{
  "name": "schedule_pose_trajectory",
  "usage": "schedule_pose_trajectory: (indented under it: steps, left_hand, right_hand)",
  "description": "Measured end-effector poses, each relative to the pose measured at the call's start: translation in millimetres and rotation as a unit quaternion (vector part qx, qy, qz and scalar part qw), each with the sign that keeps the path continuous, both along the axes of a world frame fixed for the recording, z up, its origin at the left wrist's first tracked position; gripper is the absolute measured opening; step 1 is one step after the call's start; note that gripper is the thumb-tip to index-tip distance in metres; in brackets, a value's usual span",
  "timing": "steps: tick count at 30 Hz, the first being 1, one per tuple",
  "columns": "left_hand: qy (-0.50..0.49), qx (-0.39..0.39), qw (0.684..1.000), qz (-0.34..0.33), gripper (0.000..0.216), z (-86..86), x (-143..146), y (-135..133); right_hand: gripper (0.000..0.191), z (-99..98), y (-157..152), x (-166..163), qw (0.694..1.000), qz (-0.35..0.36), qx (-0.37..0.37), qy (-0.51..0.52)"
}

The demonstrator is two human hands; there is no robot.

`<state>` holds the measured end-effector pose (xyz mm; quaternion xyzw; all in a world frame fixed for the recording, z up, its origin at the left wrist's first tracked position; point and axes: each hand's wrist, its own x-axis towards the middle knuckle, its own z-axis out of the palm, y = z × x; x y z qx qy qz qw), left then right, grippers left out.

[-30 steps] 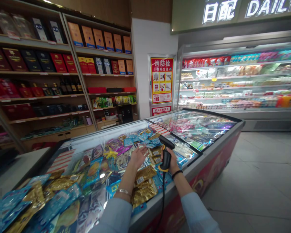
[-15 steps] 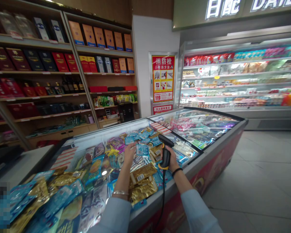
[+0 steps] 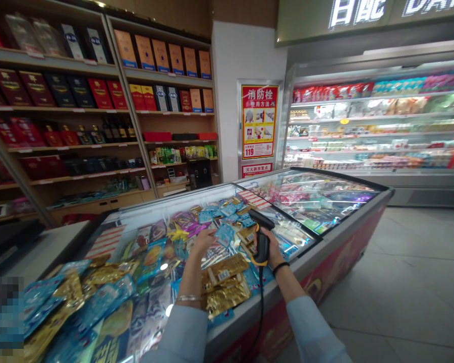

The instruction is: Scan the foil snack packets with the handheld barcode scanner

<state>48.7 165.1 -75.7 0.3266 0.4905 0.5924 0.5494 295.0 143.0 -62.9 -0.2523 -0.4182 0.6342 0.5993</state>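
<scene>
My left hand (image 3: 204, 241) pinches a small light-blue packet (image 3: 224, 234) and holds it tilted above the open chest freezer (image 3: 287, 275). My right hand (image 3: 269, 248) grips a black and yellow barcode scanner (image 3: 261, 236) just right of the packet, its head turned toward it. The scanner's cable (image 3: 260, 307) hangs down over the freezer's front rim. Gold packets (image 3: 225, 283) lie under my left forearm. Blue, purple and gold packets fill the freezer around both hands.
A glass lid (image 3: 306, 196) covers the freezer's right half. Wooden shelves (image 3: 98, 108) with boxed goods stand behind it. An open refrigerated display (image 3: 378, 123) lines the right wall. A red fire-hydrant sign (image 3: 258, 121) hangs on the white wall. Tiled floor (image 3: 408, 282) lies at the right.
My left hand went from open above the packets to pinching a blue packet and lifting it beside the scanner. The right hand keeps the scanner in nearly the same place.
</scene>
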Motion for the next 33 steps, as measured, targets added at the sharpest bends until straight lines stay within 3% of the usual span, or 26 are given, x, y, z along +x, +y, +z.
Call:
schedule_pose_trajectory:
  steps: [6,11,19,33]
  left_hand:
    - [0.019,0.13,0.976,0.173,0.029,26.6,-11.7,2.6]
    - [0.042,0.209,0.943,0.255,0.023,29.8,-14.2,-2.3]
    - [0.049,0.235,0.919,0.312,0.028,27.4,-25.1,-2.6]
    - [0.053,0.222,0.922,0.312,0.031,29.3,-26.0,-3.7]
  right_hand:
    - [0.034,20.2,23.7,-22.0,0.996,0.057,0.031,-0.056]
    - [0.034,24.8,47.6,-47.7,0.992,0.112,0.03,-0.047]
    - [0.031,15.4,42.9,-52.3,0.976,0.193,0.036,-0.093]
    - [0.031,20.9,38.0,-47.0,0.972,0.22,0.034,-0.079]
